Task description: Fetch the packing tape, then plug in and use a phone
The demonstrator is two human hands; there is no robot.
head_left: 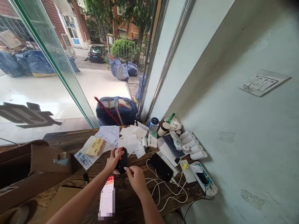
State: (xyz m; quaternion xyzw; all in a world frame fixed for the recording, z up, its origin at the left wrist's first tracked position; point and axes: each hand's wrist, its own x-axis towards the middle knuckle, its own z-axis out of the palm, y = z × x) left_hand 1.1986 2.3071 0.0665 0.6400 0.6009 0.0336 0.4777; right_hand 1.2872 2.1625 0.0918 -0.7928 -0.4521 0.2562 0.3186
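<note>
Just below the centre of the frame, the left hand curled around the side of a small black device with a red mark on top, fingers pressed against its body and holding it upright on the wooden table. Just right of it, the right hand pinched the white plug of a cable between thumb and fingertips, the plug's tip right at the device's lower edge; whether it was seated could not be told. The white cable looped off to the right, past a black phone towards a power strip at the table's right edge. Below the hands lay a phone with a lit screen. Loose papers spread above, and white paper rolls lay against the wall.
</note>
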